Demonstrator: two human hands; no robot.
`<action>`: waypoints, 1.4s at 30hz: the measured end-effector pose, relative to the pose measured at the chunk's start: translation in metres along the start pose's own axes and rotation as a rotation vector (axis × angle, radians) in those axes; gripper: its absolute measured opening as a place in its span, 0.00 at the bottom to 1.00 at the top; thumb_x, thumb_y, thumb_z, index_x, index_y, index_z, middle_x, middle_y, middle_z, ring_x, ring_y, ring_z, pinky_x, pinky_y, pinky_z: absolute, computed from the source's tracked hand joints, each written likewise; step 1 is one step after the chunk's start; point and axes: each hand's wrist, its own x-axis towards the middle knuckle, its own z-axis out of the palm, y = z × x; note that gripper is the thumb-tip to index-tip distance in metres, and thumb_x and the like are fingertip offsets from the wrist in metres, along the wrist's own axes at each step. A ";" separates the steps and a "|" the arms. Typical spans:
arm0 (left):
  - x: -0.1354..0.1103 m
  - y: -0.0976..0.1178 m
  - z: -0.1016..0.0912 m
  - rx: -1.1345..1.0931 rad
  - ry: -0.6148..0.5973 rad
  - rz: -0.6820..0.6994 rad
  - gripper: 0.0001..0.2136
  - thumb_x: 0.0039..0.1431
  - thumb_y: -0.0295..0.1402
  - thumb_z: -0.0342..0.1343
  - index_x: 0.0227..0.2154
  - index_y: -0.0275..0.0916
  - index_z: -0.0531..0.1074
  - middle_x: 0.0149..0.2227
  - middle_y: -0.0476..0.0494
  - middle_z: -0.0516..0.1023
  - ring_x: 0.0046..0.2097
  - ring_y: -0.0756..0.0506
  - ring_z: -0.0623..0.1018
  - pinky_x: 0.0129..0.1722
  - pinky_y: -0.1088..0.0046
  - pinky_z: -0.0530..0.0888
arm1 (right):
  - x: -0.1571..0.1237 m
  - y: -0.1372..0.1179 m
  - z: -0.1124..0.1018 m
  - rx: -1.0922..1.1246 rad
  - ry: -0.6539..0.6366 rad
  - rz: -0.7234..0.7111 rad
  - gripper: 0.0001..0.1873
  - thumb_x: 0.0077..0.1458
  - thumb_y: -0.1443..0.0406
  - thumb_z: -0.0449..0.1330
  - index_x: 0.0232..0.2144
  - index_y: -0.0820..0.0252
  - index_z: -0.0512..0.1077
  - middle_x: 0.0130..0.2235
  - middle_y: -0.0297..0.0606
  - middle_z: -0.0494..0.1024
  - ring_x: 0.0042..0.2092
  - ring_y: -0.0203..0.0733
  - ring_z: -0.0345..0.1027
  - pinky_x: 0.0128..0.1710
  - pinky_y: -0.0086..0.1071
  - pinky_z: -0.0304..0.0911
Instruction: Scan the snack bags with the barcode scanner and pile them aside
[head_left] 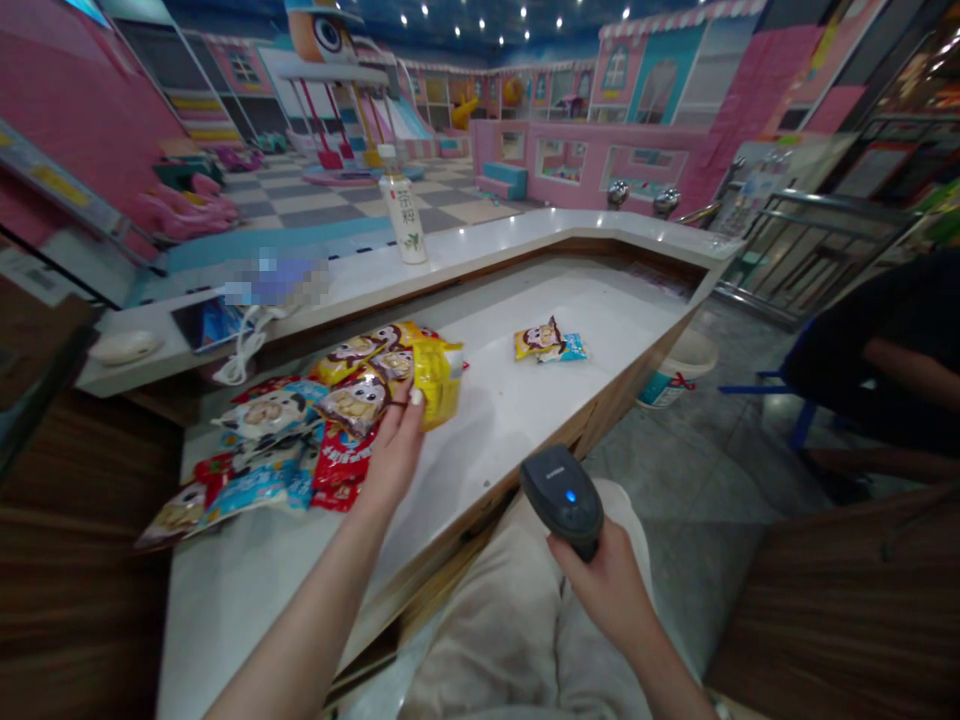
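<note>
My left hand (396, 440) is closed on the near edge of a yellow snack bag (437, 385), at the right side of a pile on the white counter. Just behind its fingers lie more yellow and brown bags with a cartoon face. Blue snack bags (259, 485) and a red snack bag (341, 468) are heaped to the left of that hand. Over my lap, my right hand (611, 580) grips the handle of a dark barcode scanner (561, 490), which has a blue light on top. Two small snack packets (551, 342) lie apart, farther right on the counter.
A white ledge (495, 240) runs along the counter's far side and carries a white bottle (403, 215), a white cable (244, 345) and a phone-like device (206, 322). A bucket (679, 370) stands on the floor at right, near a seated person (892, 350).
</note>
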 end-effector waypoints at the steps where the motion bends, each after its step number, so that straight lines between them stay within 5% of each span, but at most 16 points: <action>1: -0.006 -0.012 0.013 -0.199 -0.009 -0.153 0.18 0.65 0.43 0.55 0.53 0.41 0.74 0.58 0.39 0.76 0.62 0.39 0.72 0.63 0.56 0.67 | 0.001 -0.001 0.000 0.002 -0.006 0.002 0.06 0.51 0.66 0.60 0.32 0.60 0.77 0.28 0.35 0.81 0.31 0.44 0.76 0.31 0.29 0.70; 4: -0.014 -0.040 0.041 -0.589 -0.042 -0.514 0.13 0.64 0.37 0.57 0.46 0.36 0.77 0.54 0.38 0.79 0.57 0.40 0.77 0.59 0.58 0.73 | 0.003 -0.002 0.003 -0.002 -0.027 0.013 0.07 0.51 0.66 0.59 0.32 0.61 0.76 0.28 0.35 0.81 0.30 0.43 0.75 0.30 0.28 0.68; 7: -0.015 -0.053 0.049 -0.730 -0.050 -0.653 0.12 0.65 0.36 0.56 0.47 0.35 0.76 0.51 0.38 0.81 0.54 0.41 0.79 0.56 0.60 0.75 | 0.006 -0.001 0.006 -0.015 -0.031 0.020 0.06 0.51 0.66 0.59 0.32 0.61 0.76 0.28 0.35 0.80 0.30 0.43 0.75 0.30 0.28 0.67; 16: -0.018 -0.060 0.046 -0.707 -0.236 -0.549 0.20 0.60 0.31 0.62 0.54 0.34 0.72 0.51 0.34 0.81 0.52 0.39 0.80 0.55 0.59 0.76 | 0.016 -0.001 0.016 0.006 -0.058 0.012 0.10 0.52 0.67 0.60 0.37 0.63 0.77 0.31 0.36 0.81 0.33 0.44 0.75 0.34 0.29 0.68; 42: -0.019 -0.059 0.046 -0.688 -0.238 -0.564 0.22 0.55 0.29 0.64 0.53 0.33 0.73 0.50 0.35 0.81 0.52 0.39 0.80 0.56 0.62 0.75 | 0.021 -0.011 0.013 0.013 -0.034 -0.003 0.13 0.53 0.67 0.60 0.41 0.63 0.78 0.33 0.37 0.83 0.35 0.45 0.76 0.37 0.29 0.70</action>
